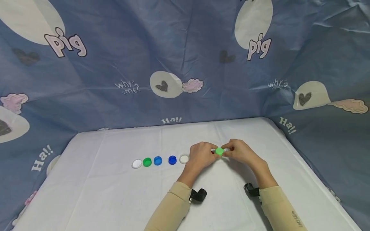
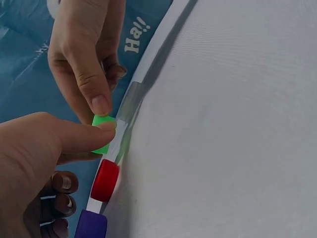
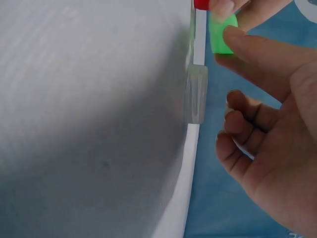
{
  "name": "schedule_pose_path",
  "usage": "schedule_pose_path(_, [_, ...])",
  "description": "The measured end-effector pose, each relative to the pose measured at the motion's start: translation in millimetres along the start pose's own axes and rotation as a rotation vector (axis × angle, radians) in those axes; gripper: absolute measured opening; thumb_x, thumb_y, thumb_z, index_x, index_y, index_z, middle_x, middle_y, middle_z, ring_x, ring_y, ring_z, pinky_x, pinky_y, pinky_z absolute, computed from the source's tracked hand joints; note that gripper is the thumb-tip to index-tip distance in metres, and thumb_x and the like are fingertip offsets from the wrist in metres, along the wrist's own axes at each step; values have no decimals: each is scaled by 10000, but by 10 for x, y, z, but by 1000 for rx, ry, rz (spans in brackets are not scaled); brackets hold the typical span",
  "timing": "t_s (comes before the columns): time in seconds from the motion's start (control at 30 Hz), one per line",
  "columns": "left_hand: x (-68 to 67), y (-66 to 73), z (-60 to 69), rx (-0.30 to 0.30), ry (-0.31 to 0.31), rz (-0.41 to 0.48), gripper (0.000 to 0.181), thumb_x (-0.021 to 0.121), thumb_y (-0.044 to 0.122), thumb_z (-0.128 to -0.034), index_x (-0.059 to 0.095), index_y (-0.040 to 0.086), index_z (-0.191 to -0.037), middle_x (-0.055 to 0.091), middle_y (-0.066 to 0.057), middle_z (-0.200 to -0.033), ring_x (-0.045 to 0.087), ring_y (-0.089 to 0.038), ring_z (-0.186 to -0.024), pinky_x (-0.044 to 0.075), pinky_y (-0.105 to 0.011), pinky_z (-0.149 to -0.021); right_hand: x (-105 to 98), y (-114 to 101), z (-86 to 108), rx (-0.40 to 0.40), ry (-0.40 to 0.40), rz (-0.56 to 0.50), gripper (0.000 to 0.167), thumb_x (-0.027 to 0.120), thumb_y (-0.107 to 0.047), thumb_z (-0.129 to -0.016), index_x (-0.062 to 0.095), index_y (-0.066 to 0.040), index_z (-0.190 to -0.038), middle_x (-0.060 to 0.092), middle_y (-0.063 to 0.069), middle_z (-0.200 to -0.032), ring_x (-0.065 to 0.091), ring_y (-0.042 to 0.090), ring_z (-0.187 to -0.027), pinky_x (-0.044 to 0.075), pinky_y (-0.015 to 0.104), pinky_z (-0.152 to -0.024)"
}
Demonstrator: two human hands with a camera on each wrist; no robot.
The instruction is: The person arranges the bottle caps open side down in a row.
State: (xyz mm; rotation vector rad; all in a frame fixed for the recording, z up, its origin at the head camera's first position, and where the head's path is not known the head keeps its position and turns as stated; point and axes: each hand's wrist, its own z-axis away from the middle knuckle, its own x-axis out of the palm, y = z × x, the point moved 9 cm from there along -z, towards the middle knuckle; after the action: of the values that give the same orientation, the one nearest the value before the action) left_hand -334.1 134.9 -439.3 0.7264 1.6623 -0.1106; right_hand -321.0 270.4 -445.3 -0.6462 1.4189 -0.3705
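A bright green bottle cap (image 1: 219, 151) is held up between my two hands, above the table. My left hand (image 1: 201, 156) pinches one side of it with thumb and forefinger, while my right hand (image 1: 242, 152) pinches the other side. In the left wrist view a red cap (image 2: 105, 180) stands on the table just by the left fingers, with a purple-blue cap (image 2: 91, 224) beside it. Past the green cap, the right wrist view has a clear, see-through cap (image 3: 196, 94) on the table. The right hand's other fingers are loosely bent.
To the left runs a row of caps: white (image 1: 136, 163), green (image 1: 147, 162), light blue (image 1: 157, 160), dark blue (image 1: 172, 160) and a pale one (image 1: 184, 158) partly behind the left hand. A white cloth covers the table (image 1: 115, 199); a blue printed curtain (image 1: 185, 57) hangs behind it.
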Motion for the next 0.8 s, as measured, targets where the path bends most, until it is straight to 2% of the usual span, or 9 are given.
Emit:
schedule_pose_path(0.17, [27,47,-10,14,2,-49,236,767,469,-809,778,398,-1034,738,160,-838,680,-95,-787,469,-290,-600,17,18,-5,28,-18,26,312,754,-181,-859,749,-88,-1157,547,40,-797,463,159,-680,406,280,-595])
schedule_pose_path(0.43, [32,90,8,49,28,-75,153,769,432,-798,790,400,-946,677,157,-707,636,-95,-690,426,-287,-544,50,28,-10,59,-25,70,297,758,-193,-843,765,-112,-1129,538,28,-771,456,147,-650,392,278,-571])
schedule_pose_path(0.57, [49,87,18,55,24,-84,172,786,438,-777,788,411,-948,680,164,-716,620,-84,-670,406,-271,-530,75,36,-6,77,-39,75,301,758,-172,-825,768,-111,-1120,582,29,-815,468,154,-674,405,284,-594])
schedule_pose_path(0.8, [54,105,14,61,29,-78,190,812,458,-756,791,410,-939,697,169,-735,623,-76,-672,406,-260,-534,71,28,14,62,-43,93,312,747,-151,-827,760,-85,-1131,590,41,-826,475,155,-690,404,272,-589])
